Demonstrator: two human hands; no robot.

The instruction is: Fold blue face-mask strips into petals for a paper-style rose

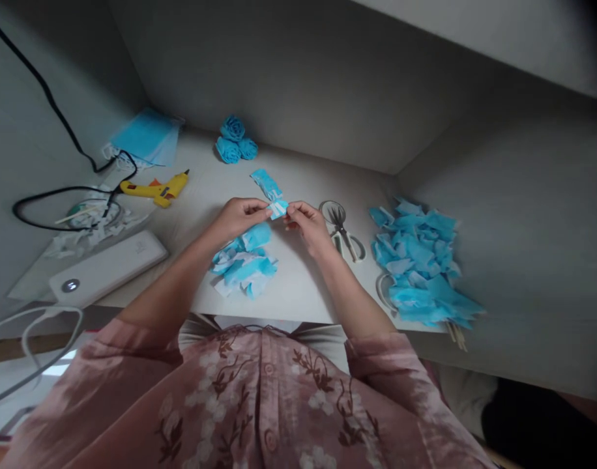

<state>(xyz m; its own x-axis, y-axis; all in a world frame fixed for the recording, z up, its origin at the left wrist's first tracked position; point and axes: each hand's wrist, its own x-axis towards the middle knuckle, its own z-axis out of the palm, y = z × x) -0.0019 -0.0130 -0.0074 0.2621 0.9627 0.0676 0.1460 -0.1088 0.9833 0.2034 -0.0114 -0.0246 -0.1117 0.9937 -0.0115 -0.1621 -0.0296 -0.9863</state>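
Observation:
Between my two hands is a small blue-and-white piece of mask fabric [278, 209], raised a little over the table. My left hand [240, 217] pinches its left edge with thumb and forefinger. On its right edge, the fingertips of my right hand [305, 223] are closed. Just beyond the fingers lies a pleated blue strip [266, 183]; whether it joins the held piece I cannot tell. A loose heap of cut blue and white pieces [247, 264] sits under and beside my left wrist. Scissors with pale handles [345, 233] lie right of my right hand.
Several blue fabric roses [232, 142] stand at the back. On the left are a yellow glue gun [156, 189], stacked blue masks [146, 138], white scraps [100, 218] and a white power bank [110, 266] with cables. A large blue pile [418, 257] and a tape roll [385, 291] lie right.

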